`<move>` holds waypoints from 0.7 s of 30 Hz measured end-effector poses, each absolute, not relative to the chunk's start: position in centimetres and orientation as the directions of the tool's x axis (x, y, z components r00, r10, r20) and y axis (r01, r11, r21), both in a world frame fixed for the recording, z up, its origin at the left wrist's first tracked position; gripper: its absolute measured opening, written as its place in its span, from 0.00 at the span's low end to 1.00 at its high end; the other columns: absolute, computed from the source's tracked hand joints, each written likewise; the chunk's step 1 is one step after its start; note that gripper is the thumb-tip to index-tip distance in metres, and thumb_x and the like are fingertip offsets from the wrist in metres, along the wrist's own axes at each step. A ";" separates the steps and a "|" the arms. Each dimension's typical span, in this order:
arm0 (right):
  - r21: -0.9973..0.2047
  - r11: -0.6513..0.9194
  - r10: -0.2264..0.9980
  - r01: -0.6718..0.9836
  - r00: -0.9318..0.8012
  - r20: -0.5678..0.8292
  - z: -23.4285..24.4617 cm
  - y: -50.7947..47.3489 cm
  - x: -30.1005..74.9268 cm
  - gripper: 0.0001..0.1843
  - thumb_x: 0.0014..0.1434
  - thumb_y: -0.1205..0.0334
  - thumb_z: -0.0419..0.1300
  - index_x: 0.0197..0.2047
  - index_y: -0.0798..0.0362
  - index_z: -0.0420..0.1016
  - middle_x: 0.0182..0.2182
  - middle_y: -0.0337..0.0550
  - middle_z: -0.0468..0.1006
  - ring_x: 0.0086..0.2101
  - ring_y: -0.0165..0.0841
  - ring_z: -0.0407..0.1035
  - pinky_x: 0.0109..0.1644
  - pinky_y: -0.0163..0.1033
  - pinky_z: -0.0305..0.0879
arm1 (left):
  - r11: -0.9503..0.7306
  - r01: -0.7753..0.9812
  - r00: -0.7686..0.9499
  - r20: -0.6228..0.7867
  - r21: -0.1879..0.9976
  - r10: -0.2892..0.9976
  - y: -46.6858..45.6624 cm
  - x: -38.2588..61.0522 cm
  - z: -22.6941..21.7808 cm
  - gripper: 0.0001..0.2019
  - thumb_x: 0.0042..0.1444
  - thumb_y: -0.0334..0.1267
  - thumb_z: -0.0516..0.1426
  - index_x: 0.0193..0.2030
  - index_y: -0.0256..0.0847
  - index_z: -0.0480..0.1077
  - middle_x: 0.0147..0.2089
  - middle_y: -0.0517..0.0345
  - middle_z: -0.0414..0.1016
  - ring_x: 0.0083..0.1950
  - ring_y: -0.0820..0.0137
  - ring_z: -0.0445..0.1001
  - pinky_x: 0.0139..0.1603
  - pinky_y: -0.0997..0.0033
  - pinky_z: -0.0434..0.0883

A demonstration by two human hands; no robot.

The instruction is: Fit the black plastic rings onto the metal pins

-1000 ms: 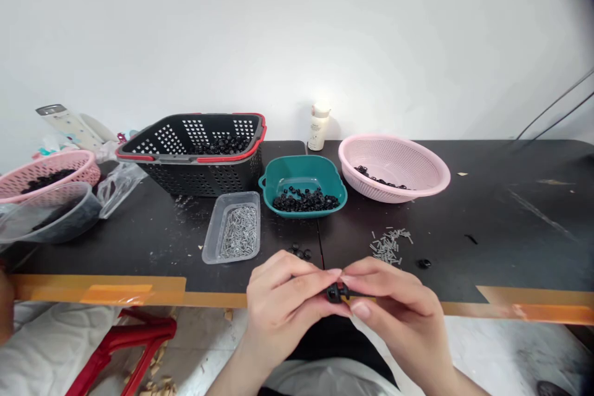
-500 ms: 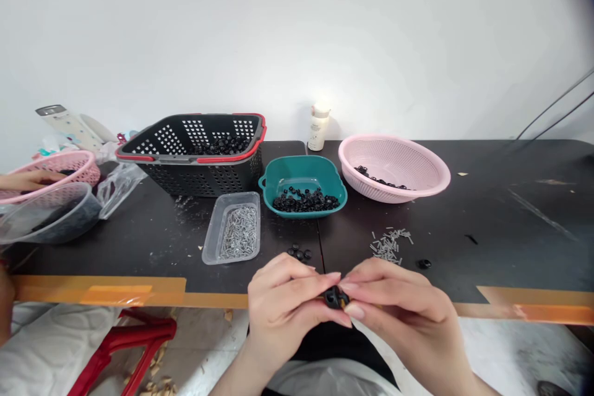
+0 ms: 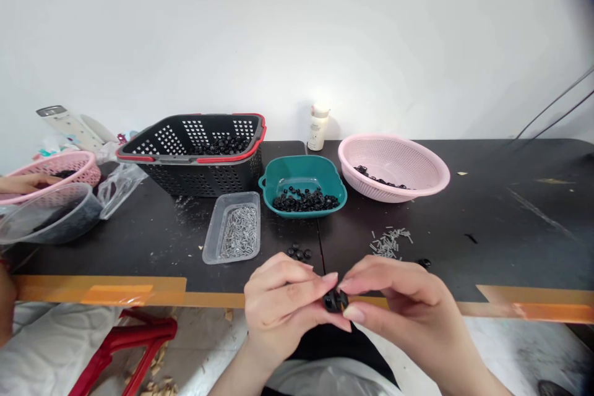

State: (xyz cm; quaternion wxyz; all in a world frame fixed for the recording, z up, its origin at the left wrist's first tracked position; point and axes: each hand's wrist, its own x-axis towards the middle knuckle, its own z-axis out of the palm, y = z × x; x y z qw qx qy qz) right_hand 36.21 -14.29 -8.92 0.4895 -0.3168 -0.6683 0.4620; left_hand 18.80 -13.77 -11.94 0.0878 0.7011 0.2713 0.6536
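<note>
Head view: the left hand [image 3: 283, 309] and right hand [image 3: 403, 303] pinch a small black plastic part [image 3: 335, 301] between their fingertips, right over the taped table edge [image 3: 213, 300], so a slip from this tiny hold could drop it to the floor.

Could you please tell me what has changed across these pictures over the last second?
Another person's hand has come in from the left, over the pink basket. The person's left hand and right hand still pinch the black plastic piece, its thin stem no longer showing. The teal bowl and clear tray stayed put.
</note>
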 end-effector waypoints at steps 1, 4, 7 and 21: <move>-0.933 0.358 0.874 -0.033 -0.340 0.347 -8.7 -14.2 36.3 0.16 0.53 0.73 0.68 0.40 0.41 0.83 0.31 0.38 0.82 0.30 0.28 0.76 0.34 0.31 0.72 | -0.840 0.266 0.002 0.871 0.472 0.491 -13.7 18.8 -11.9 0.15 0.48 0.41 0.66 0.42 0.37 0.78 0.27 0.61 0.76 0.30 0.74 0.73 0.29 0.74 0.74; -0.937 0.347 0.862 -0.038 -0.381 0.335 -8.3 -14.2 36.5 0.17 0.53 0.73 0.68 0.41 0.40 0.83 0.33 0.38 0.82 0.31 0.28 0.76 0.34 0.31 0.72 | -0.845 0.262 0.006 0.874 0.467 0.485 -13.7 18.8 -11.9 0.13 0.51 0.40 0.66 0.42 0.38 0.78 0.28 0.61 0.77 0.30 0.74 0.74 0.28 0.74 0.74; -0.935 0.354 0.875 -0.036 -0.340 0.344 -8.3 -14.5 36.4 0.16 0.51 0.73 0.69 0.39 0.41 0.84 0.32 0.38 0.82 0.30 0.29 0.76 0.33 0.31 0.73 | -0.841 0.270 0.016 0.871 0.469 0.491 -13.8 18.8 -11.8 0.11 0.52 0.38 0.66 0.42 0.38 0.78 0.29 0.61 0.77 0.30 0.74 0.74 0.30 0.73 0.75; -0.910 0.392 0.850 -0.138 -0.324 0.415 -9.6 -14.2 36.3 0.17 0.53 0.74 0.68 0.40 0.41 0.84 0.33 0.41 0.81 0.31 0.30 0.76 0.33 0.32 0.74 | -0.833 0.305 0.032 0.869 0.461 0.493 -13.9 18.7 -11.5 0.14 0.48 0.41 0.67 0.39 0.36 0.77 0.27 0.62 0.76 0.28 0.76 0.72 0.31 0.73 0.76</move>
